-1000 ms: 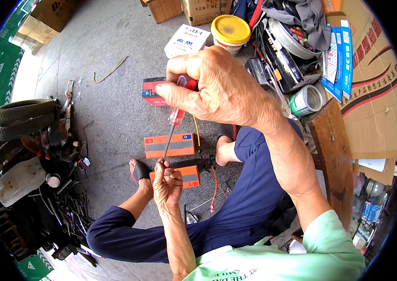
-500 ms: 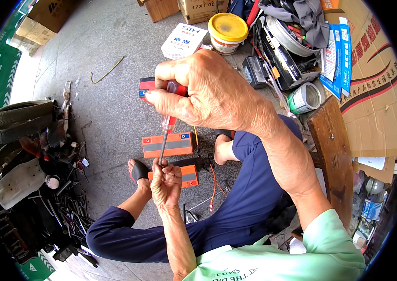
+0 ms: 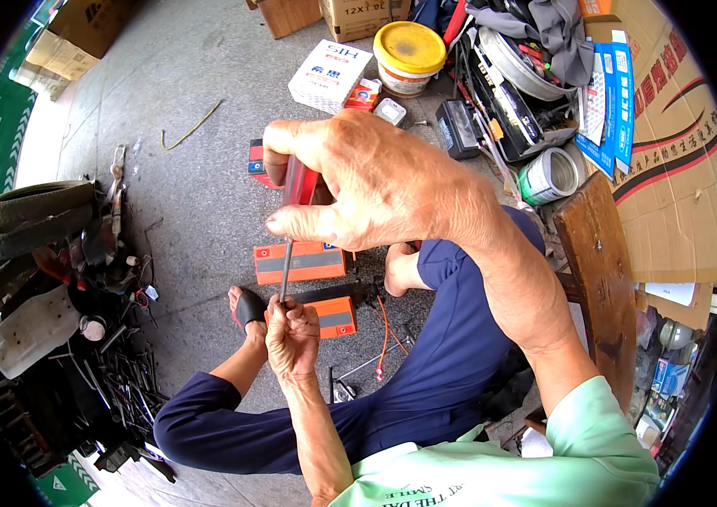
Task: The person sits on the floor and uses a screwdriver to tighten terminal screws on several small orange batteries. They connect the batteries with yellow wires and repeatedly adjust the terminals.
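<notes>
In our right hand (image 3: 375, 173) we grip a metal-shafted screwdriver with a red-and-clear plastic handle (image 3: 299, 183), which slants down to our left hand (image 3: 295, 342), curled at the tip; whether it pinches anything, we cannot tell. Beyond lies an orange rectangular block with a grey band (image 3: 314, 264).

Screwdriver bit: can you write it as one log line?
right hand: holds screwdriver | left hand: at its lower end | batteries: on floor

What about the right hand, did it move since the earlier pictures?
Yes. Against the yellow-lidded bucket, the right hand has moved down the picture and a little left, away from it.
</notes>
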`<action>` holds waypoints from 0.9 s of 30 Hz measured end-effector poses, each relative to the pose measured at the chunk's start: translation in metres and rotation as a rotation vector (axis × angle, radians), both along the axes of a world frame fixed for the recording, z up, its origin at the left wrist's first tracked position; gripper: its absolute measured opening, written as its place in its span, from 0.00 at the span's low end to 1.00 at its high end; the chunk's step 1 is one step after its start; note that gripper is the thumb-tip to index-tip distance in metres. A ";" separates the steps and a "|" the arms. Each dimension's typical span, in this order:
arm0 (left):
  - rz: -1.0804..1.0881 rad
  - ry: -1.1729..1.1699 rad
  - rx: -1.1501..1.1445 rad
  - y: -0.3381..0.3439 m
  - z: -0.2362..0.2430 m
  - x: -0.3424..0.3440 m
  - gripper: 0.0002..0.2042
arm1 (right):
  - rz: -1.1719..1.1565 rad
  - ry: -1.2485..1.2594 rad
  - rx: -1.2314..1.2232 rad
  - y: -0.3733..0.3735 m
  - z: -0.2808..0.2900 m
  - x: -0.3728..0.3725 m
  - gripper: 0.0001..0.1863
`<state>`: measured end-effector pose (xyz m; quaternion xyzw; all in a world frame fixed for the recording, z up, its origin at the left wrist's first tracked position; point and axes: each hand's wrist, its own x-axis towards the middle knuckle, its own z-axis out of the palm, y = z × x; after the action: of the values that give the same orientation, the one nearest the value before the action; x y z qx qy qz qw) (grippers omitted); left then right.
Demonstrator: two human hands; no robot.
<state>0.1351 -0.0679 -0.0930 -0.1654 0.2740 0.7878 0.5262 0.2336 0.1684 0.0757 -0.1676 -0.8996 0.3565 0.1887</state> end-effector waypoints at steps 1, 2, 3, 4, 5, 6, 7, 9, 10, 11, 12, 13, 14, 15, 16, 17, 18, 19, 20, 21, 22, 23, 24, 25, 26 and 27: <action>-0.034 -0.108 0.107 -0.003 -0.003 -0.003 0.08 | -0.015 -0.008 -0.031 -0.001 -0.002 -0.001 0.17; -0.068 -0.216 0.214 -0.009 -0.009 -0.008 0.08 | -0.030 -0.017 -0.062 -0.002 -0.003 -0.002 0.18; -0.101 -0.326 0.323 -0.009 -0.009 -0.010 0.08 | -0.044 -0.026 -0.090 -0.002 -0.004 -0.004 0.20; 0.080 -0.294 0.227 -0.009 -0.011 -0.009 0.06 | -0.076 -0.001 -0.146 -0.002 -0.006 -0.006 0.19; 0.107 -0.283 0.241 -0.009 -0.010 -0.009 0.06 | -0.107 0.025 -0.133 -0.001 -0.007 -0.007 0.19; 0.132 -0.276 0.257 0.002 0.004 -0.007 0.05 | -0.141 0.047 -0.117 0.001 -0.008 -0.007 0.19; 0.153 -0.268 0.273 0.012 0.018 -0.007 0.05 | -0.178 0.072 -0.099 0.004 -0.007 -0.006 0.19; 0.212 -0.272 0.310 0.025 0.036 -0.009 0.07 | -0.215 0.106 -0.331 0.007 -0.008 -0.005 0.17; 0.219 -0.271 0.339 0.029 0.042 -0.013 0.07 | -0.232 0.090 -0.458 0.007 -0.003 -0.004 0.16; 0.226 -0.270 0.367 0.032 0.048 -0.017 0.07 | -0.250 0.073 -0.584 0.007 0.000 -0.003 0.15; 0.231 -0.248 0.390 0.035 0.055 -0.020 0.07 | -0.252 0.126 -0.619 0.006 0.000 -0.003 0.14; 0.230 -0.228 0.394 0.036 0.059 -0.024 0.07 | -0.263 0.158 -0.634 0.006 0.001 -0.003 0.15; 0.219 -0.208 0.409 0.038 0.063 -0.025 0.08 | -0.275 0.190 -0.649 0.007 0.001 -0.003 0.16; 0.208 -0.188 0.424 0.038 0.066 -0.026 0.09 | -0.286 0.222 -0.665 0.008 0.001 -0.003 0.17; 0.194 -0.156 0.418 0.039 0.068 -0.026 0.10 | -0.314 0.221 -0.663 0.010 -0.001 -0.002 0.17; 0.181 -0.124 0.412 0.039 0.070 -0.025 0.11 | -0.309 0.229 -0.668 0.011 -0.001 -0.001 0.17; 0.167 -0.094 0.405 0.040 0.071 -0.024 0.12 | -0.306 0.235 -0.673 0.012 -0.001 0.001 0.17; 0.156 -0.080 0.380 0.041 0.071 -0.021 0.13 | -0.303 0.242 -0.678 0.014 -0.001 0.002 0.17; 0.144 -0.066 0.356 0.041 0.070 -0.018 0.14 | -0.320 0.254 -0.656 0.015 -0.003 0.004 0.17; 0.134 -0.052 0.332 0.041 0.070 -0.017 0.15 | -0.324 0.286 -0.649 0.017 -0.004 0.005 0.17; 0.093 -0.031 0.352 0.038 0.063 -0.016 0.16 | -0.329 0.318 -0.641 0.018 -0.005 0.006 0.17; 0.082 -0.001 0.272 0.037 0.057 -0.013 0.16 | -0.335 0.351 -0.632 0.019 -0.005 0.008 0.17; 0.068 0.026 0.193 0.037 0.050 -0.009 0.16 | -0.337 0.333 -0.685 0.020 -0.002 0.011 0.17; 0.084 0.078 0.106 0.030 0.049 -0.009 0.16 | -0.315 0.354 -0.706 0.019 0.001 0.007 0.17; 0.004 0.162 0.056 0.022 0.040 -0.012 0.14 | -0.295 0.375 -0.729 0.019 0.003 0.002 0.17; -0.093 0.155 -0.018 0.048 0.018 0.001 0.13 | -0.374 0.380 -0.699 0.027 0.000 0.019 0.17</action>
<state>0.1358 -0.0201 -0.0747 -0.0958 0.3282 0.7706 0.5379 0.2526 0.1956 0.0759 -0.3127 -0.6284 0.6238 0.3439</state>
